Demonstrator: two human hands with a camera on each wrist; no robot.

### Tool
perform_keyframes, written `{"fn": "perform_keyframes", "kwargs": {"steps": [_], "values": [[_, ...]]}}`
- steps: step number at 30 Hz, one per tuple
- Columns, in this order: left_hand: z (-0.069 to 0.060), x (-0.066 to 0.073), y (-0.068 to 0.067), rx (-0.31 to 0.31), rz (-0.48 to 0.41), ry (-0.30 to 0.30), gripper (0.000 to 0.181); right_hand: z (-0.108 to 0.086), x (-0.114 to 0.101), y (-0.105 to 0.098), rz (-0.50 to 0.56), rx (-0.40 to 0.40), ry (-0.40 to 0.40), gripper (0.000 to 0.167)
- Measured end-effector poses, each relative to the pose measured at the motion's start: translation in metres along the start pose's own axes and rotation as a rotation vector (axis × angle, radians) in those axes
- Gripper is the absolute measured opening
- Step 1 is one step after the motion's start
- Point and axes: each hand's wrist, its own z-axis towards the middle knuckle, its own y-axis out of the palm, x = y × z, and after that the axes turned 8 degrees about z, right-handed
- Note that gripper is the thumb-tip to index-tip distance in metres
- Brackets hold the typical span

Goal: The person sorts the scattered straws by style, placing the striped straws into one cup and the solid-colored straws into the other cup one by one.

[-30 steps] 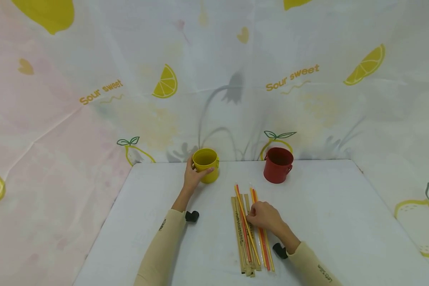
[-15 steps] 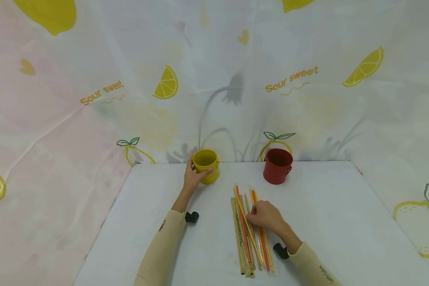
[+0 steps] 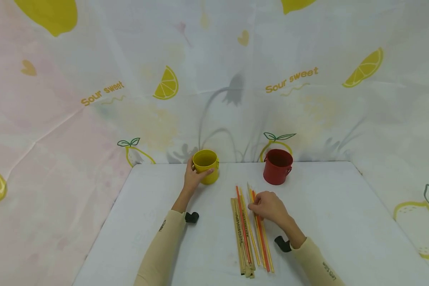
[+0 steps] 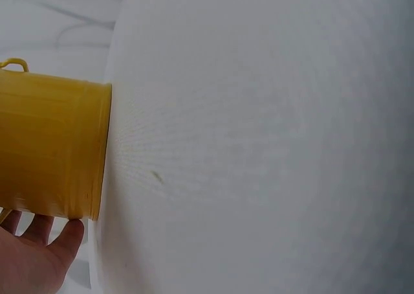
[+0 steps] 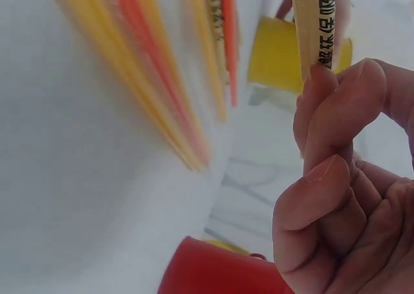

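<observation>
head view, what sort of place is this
Probably a staged tabletop recording spot: a white table against a lemon-printed backdrop, with a yellow bucket and a red bucket standing on it.

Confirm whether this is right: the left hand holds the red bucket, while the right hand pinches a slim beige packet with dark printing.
Wrong bucket: the head view shows the left hand holding the yellow bucket, not the red bucket. The right hand does pinch a slim beige packet with dark printing.
</observation>
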Motion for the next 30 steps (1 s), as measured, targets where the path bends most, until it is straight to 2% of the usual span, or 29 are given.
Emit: {"fn": "perform_keyframes", "kwargs": {"steps": [7, 13, 19, 23, 27, 30], "values": [[0.0, 0.0, -0.001, -0.007, -0.014, -0.002, 0.09, 0.007, -0.011, -0.01, 0.058, 0.049, -0.043, 0.017], [0.0, 0.001, 0.0, -0.001, 0.006, -0.001, 0.089, 0.012, -0.024, -0.015, 0.123, 0.132, -0.127, 0.013], [-0.001, -0.002, 0.001, 0.001, -0.004, 0.017, 0.089, 0.018, -0.037, -0.019, 0.187, 0.182, -0.223, 0.012], [-0.001, -0.002, 0.001, 0.007, -0.002, 0.017, 0.089, 0.024, -0.045, -0.02, 0.207, 0.227, -0.304, 0.008], [-0.002, -0.001, -0.001, 0.0, -0.013, 0.022, 0.089, 0.032, -0.053, -0.02, 0.211, 0.289, -0.421, 0.006], [-0.007, 0.013, -0.005, -0.027, -0.037, 0.03, 0.089, 0.038, -0.059, -0.02, 0.211, 0.346, -0.527, 0.005]]}}
